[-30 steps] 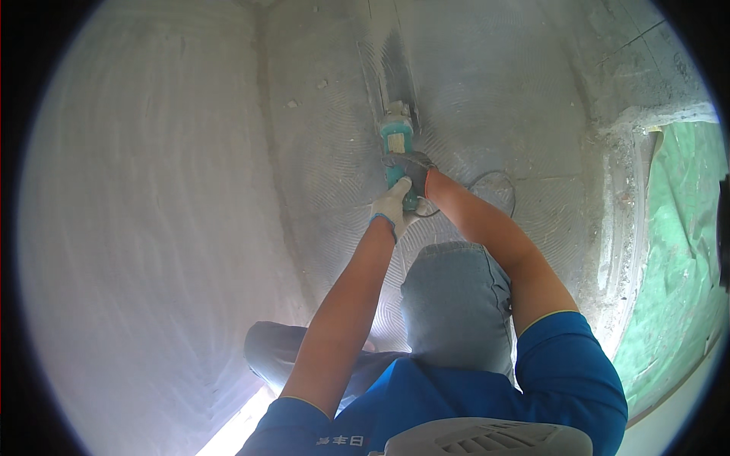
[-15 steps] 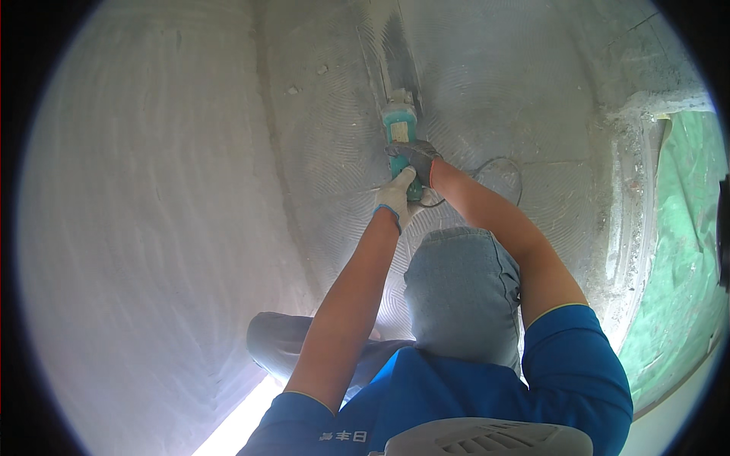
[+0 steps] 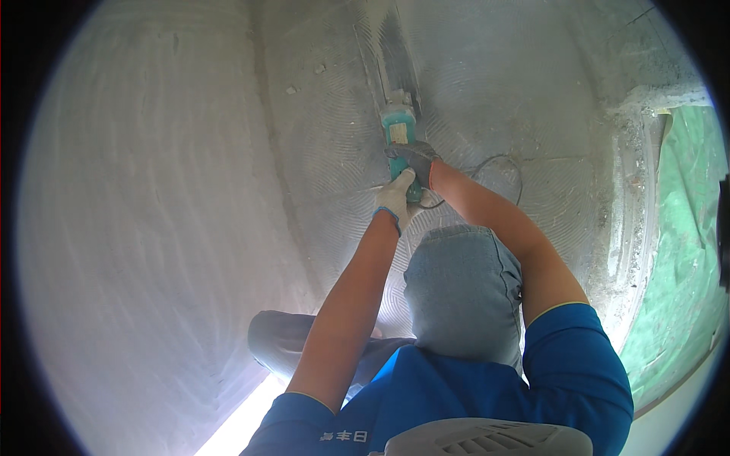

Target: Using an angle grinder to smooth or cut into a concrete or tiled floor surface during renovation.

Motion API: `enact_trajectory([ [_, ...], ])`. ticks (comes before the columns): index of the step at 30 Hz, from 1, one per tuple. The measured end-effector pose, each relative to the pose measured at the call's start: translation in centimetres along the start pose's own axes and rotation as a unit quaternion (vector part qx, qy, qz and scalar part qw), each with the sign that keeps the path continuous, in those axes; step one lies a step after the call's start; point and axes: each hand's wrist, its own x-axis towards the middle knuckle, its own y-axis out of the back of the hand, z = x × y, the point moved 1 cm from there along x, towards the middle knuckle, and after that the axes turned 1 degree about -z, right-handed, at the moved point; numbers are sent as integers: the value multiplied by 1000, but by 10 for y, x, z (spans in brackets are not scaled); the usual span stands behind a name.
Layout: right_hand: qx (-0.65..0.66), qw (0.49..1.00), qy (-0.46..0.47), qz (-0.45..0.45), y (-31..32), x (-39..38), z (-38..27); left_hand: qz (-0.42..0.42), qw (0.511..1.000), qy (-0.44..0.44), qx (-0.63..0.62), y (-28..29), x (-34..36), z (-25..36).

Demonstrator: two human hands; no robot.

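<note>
Both my hands grip a long green corded power tool [image 3: 400,120] with a greyish head; its exact kind I cannot make out. My left hand [image 3: 393,197], in a pale glove with a blue cuff, is closed round its rear end. Farther forward, my right hand [image 3: 415,157] in a dark grey glove with an orange cuff wraps the middle of the body. The tool's head points away from me, at the near end of a dark strip [image 3: 397,57] bordered by straight lines in the grey concrete surface. Whatever lies under the head is hidden.
The tool's thin cable [image 3: 520,182] loops to the right of my hands. Curved ridges mark the concrete [image 3: 551,213]. A plain grey surface [image 3: 152,205] fills the left, and green sheeting [image 3: 688,251] hangs at the right beyond a rough edge. Small crumbs [image 3: 292,90] lie near the strip.
</note>
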Motion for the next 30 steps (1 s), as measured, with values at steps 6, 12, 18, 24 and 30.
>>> enact_trajectory([
  [6,-20,1000,9,1,9,4,7,4,1000,3,-3,3,4,-8],
  [12,-10,1000,-4,10,2,-1,6,19,1000,10,12,7,1,-7],
  [18,3,1000,-6,15,1,-7,4,2,1000,16,12,8,1,-9],
  [24,-21,1000,7,15,3,-7,8,2,1000,11,15,10,2,-12],
  [30,-14,1000,0,7,5,-8,10,16,1000,17,18,6,-4,-12],
])
